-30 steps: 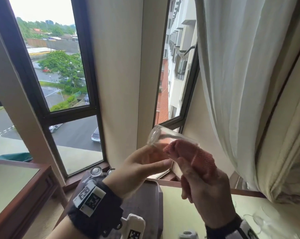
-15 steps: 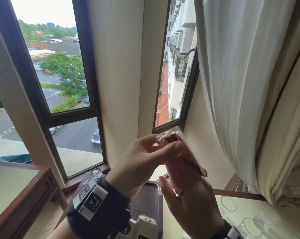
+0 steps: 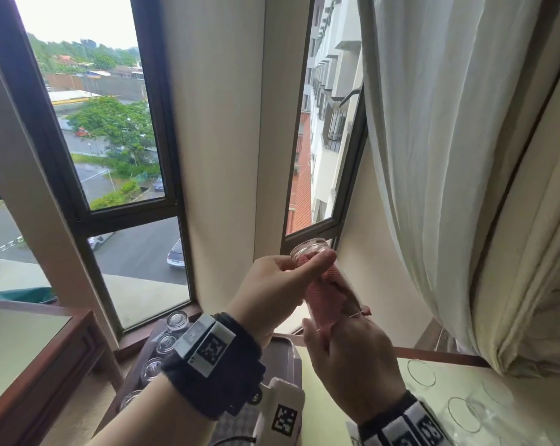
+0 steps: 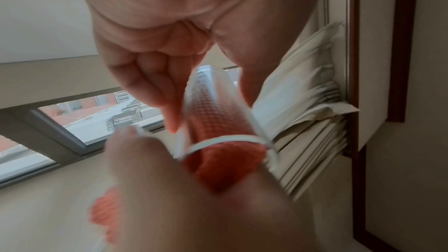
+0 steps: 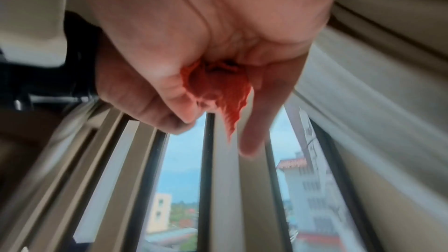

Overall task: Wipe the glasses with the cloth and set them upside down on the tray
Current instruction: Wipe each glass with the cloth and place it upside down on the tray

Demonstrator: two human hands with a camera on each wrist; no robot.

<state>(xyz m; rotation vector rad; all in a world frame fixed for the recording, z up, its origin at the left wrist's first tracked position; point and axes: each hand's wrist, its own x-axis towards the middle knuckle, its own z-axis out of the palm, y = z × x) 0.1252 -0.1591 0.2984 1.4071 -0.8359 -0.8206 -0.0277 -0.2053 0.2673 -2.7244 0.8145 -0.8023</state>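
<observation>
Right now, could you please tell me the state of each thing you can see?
Glass: held up, tilted, mouth toward the right hand, cloth stuffed inside.
Cloth: pink, bunched, mostly inside the glass.
Left hand: grips the glass near its base.
Right hand: holds the cloth at the glass mouth.
Tray glasses: upside down in a row.
Tray: partly filled.

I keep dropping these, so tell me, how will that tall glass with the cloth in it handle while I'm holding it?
The tall glass looks thin-walled and smooth, so probably slippery and fragile. It is a plain cylinder, so likely to roll if laid down. The left hand grips only near its base, and the pink cloth stuffed inside may tug it.
</observation>
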